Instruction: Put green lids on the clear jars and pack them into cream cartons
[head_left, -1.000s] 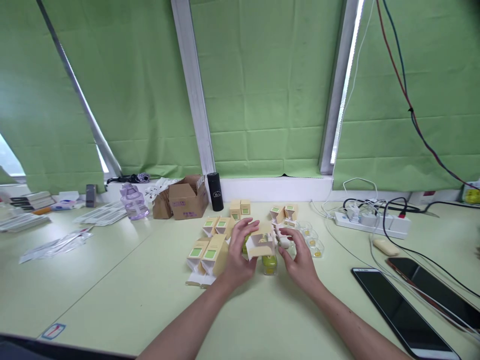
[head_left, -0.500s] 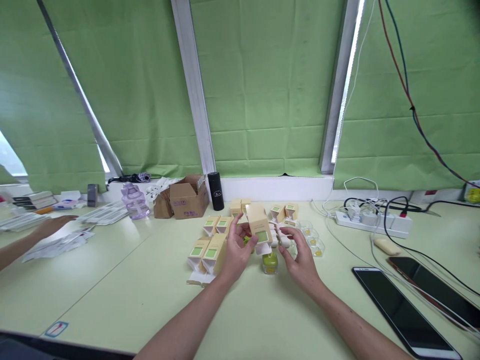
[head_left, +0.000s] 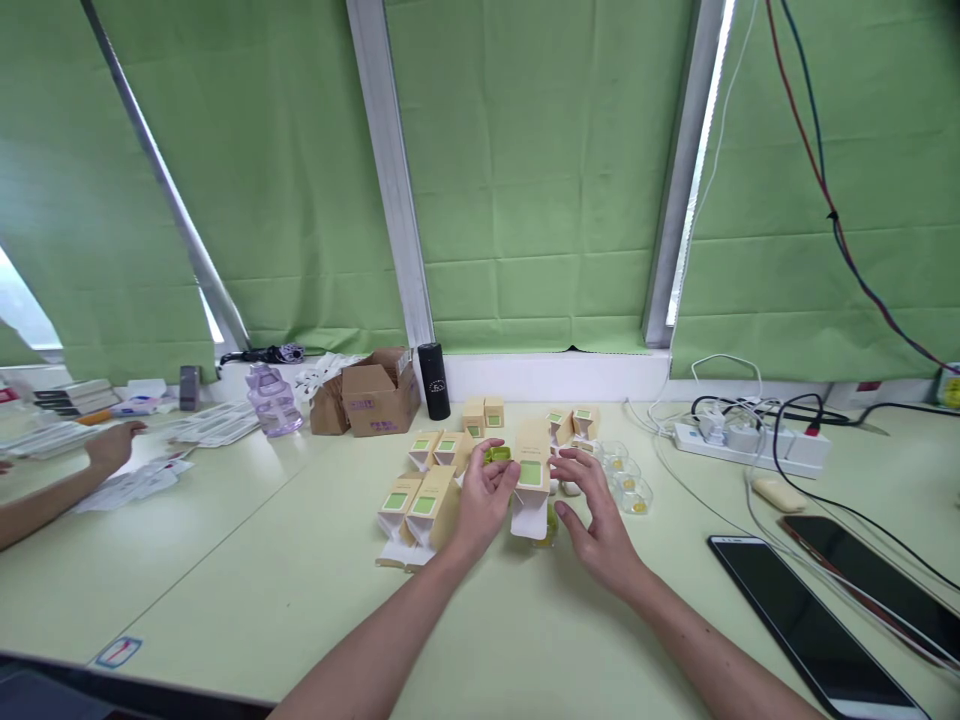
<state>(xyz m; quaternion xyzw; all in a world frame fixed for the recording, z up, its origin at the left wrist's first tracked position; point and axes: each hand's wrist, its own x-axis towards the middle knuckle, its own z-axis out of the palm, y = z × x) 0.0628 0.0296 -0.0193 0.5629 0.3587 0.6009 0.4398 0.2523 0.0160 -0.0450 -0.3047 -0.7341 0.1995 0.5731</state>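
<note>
My left hand (head_left: 484, 495) pinches the left edge of a cream carton (head_left: 532, 440) with a green square on it. The carton stands nearly upright, its white end flap (head_left: 529, 518) hanging open at the bottom. My right hand (head_left: 596, 520) is open at the carton's right side, thumb and fingers apart; whether the fingertips touch it I cannot tell. Behind the flap shows part of a small green jar (head_left: 551, 527) on the table. Another green item (head_left: 497, 455) peeks out beyond my left fingers. To the left lie open cartons (head_left: 431, 505) of the same kind.
More cartons (head_left: 574, 425) stand behind, and clear cups with yellow bits (head_left: 634, 495) sit at the right. Farther right are a power strip (head_left: 750, 448), cables and two phones, one white-edged (head_left: 806, 620). A cardboard box (head_left: 379, 395) and black bottle (head_left: 433, 382) stand behind. Another person's hand (head_left: 112, 447) reaches in at left.
The carton has come down and swung more upright, now covering much of the green jar. My right fingers have moved in toward its side. The other person's hand has shifted.
</note>
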